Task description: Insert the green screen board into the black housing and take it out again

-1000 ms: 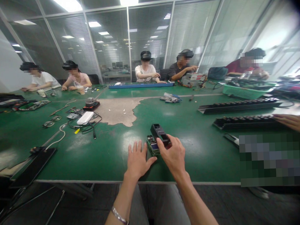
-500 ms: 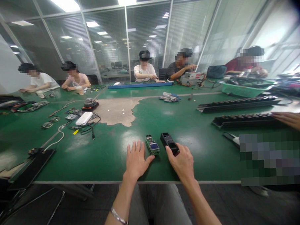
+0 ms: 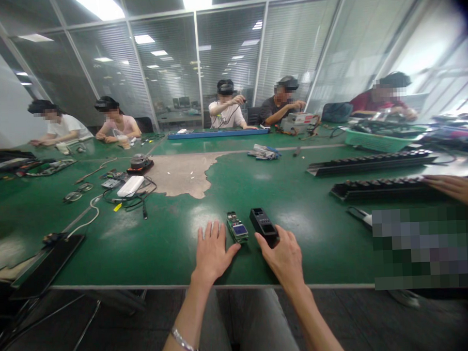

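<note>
Head view: the left hand [image 3: 211, 255] lies palm down on the green table [image 3: 160, 251], its fingers spread and holding nothing; just beside it, at two o'clock, lies a circuit board [image 3: 237, 228]; at three o'clock from the board and apart from it is a black casing [image 3: 263, 225]; the right hand [image 3: 284, 256] has its fingers parted around the casing's near end, though I cannot tell whether they grip it.

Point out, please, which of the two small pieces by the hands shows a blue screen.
The green circuit board beside the left hand; the black casing at the right hand shows no blue.
</note>
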A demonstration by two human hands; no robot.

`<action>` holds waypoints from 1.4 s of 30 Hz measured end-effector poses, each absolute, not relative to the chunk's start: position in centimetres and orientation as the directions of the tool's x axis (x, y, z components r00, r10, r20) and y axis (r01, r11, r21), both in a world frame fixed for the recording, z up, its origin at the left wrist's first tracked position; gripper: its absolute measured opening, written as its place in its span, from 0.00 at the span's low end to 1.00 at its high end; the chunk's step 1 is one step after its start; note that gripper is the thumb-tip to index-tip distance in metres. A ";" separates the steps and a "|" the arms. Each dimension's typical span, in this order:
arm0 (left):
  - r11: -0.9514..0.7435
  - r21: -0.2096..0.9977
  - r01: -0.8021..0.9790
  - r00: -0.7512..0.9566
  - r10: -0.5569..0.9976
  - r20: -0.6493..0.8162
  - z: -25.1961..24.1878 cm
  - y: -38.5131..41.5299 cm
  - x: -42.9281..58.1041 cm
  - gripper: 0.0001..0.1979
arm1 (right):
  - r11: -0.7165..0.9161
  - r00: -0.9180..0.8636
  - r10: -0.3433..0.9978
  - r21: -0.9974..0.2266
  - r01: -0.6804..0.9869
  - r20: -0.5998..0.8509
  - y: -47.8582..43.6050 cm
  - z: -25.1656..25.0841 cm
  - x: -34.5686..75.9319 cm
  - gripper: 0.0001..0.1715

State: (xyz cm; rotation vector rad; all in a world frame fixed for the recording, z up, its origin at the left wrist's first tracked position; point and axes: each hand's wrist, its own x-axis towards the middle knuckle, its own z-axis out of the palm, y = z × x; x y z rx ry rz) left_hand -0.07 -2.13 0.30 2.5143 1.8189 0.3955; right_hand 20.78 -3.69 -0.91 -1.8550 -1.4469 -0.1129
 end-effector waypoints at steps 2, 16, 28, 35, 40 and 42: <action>-0.324 0.160 0.932 0.291 0.936 0.200 0.3 -2.1 -0.1 0.40 | -0.063 0.349 0.792 -0.502 0.862 0.501 -3.7 -0.8 20.7 0.37; -0.319 0.144 0.937 0.287 0.935 0.208 0.0 -2.2 0.0 0.41 | 0.090 0.333 0.764 -0.602 0.793 0.553 -3.3 3.3 18.5 0.27; -0.301 0.158 0.940 0.279 0.948 0.151 0.1 -2.1 -0.1 0.52 | 0.070 0.273 0.825 -0.570 0.819 0.494 -2.5 4.0 13.9 0.27; -0.309 0.154 0.939 0.288 0.947 0.145 0.0 -2.1 -0.2 0.48 | 0.059 0.271 0.829 -0.558 0.828 0.489 -3.1 3.8 13.1 0.26; -0.321 0.152 0.935 0.296 0.940 0.167 -0.1 -2.1 -0.3 0.44 | 0.048 0.263 0.847 -0.559 0.828 0.462 -3.5 3.1 13.1 0.25; -0.320 0.149 0.936 0.295 0.941 0.169 -0.1 -2.1 -0.3 0.45 | 0.046 0.254 0.855 -0.555 0.831 0.453 -3.6 2.8 13.1 0.25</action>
